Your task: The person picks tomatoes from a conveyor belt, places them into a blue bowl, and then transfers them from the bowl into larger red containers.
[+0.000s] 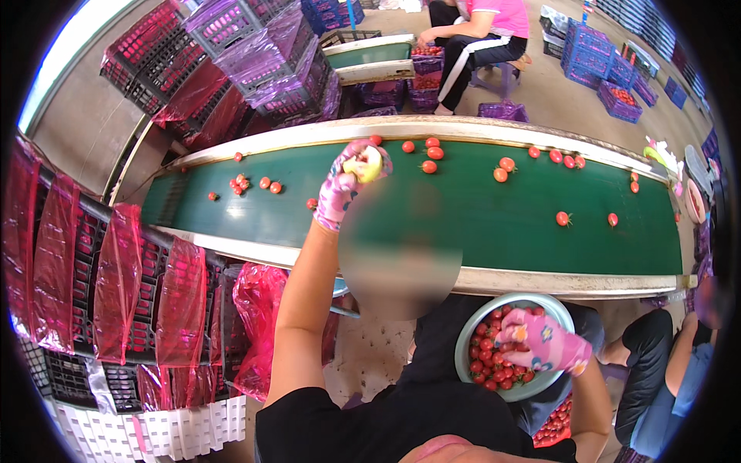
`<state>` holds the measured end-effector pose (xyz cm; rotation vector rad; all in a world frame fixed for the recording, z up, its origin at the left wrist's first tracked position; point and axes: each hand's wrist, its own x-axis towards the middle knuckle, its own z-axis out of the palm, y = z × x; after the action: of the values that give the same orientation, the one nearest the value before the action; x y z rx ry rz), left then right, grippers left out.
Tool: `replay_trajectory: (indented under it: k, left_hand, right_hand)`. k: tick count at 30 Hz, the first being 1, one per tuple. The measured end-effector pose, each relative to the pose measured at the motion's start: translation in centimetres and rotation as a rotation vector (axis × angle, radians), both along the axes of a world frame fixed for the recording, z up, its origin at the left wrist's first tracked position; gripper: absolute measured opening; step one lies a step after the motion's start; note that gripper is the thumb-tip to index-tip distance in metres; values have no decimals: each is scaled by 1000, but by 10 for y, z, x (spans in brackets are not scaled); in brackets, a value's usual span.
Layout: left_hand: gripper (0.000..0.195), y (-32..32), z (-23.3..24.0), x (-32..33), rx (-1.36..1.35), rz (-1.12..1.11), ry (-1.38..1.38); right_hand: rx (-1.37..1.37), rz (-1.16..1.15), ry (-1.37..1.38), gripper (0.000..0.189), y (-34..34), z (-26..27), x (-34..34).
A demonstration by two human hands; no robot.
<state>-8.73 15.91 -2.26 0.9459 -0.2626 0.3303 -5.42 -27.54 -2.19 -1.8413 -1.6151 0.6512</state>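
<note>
My left hand (337, 191), in a pink patterned glove, is raised over the green conveyor belt (359, 231). It grips a bitten, pale yellow-green fruit (363, 165), probably an apple. Cherry tomatoes (435, 153) lie scattered along the belt, several near its far edge. In my lap is a pale green round bowl (466, 335) holding many red cherry tomatoes (492, 364). My right hand (541, 341), gloved in pink with flowers, reaches into this bowl with its fingers down on the tomatoes. Whether those fingers hold any is hidden. A round blur covers the belt's middle.
Stacked crates with red plastic film (116, 278) stand at my left. Purple-wrapped crates (272, 63) rise beyond the belt. Across from me a person (480, 46) sits on a stool beside tomato crates. At right, another person's leg (645, 359) is close by. More tomatoes (554, 422) sit below my bowl.
</note>
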Motion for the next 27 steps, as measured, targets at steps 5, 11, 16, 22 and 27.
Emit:
replay_trajectory:
  k: [5, 11, 16, 22, 27]
  left_hand:
    - [38, -131, 15, -15, 248, -77, 94]
    - [26, -244, 82, -64, 313, -531, -352]
    - [33, -259, 90, -65, 314, -604, -638]
    - [33, -260, 83, -65, 224, -703, -657]
    - [32, -257, 80, -63, 157, -757, -665]
  right_hand:
    - [-193, -215, -377, 37, -50, -41, -27]
    - [19, -341, -149, 40, -56, -24, -27]
    - [80, -399, -209, 37, -69, -39, -31]
    - [115, -421, -142, 36, -51, -17, -37]
    - [104, -396, -140, 36, -44, -19, -40]
